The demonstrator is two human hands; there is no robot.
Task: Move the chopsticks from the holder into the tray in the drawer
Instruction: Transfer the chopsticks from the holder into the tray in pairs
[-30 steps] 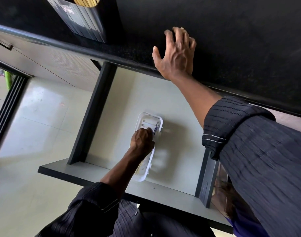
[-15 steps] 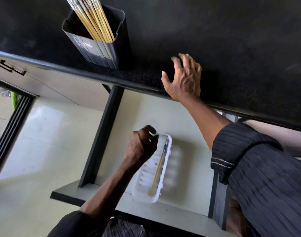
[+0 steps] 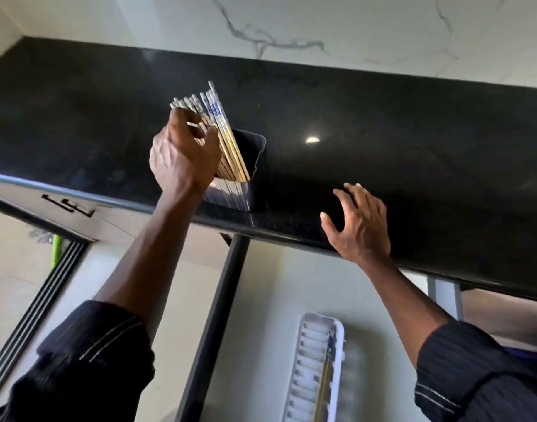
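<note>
Left hand, upper-left of centre: fingers curled round the top ends of the chopsticks fanned in the black holder on the countertop. The high grip probably lets a few lift straight out. Right hand, centre-right: splayed on the counter edge, holding nothing, likely bracing. Lower centre-right: tray in the open drawer, at least one already inside.

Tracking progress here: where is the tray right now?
Head view, lower middle: the tray lies in the open drawer, below the black counter, left of the right sleeve.
</note>
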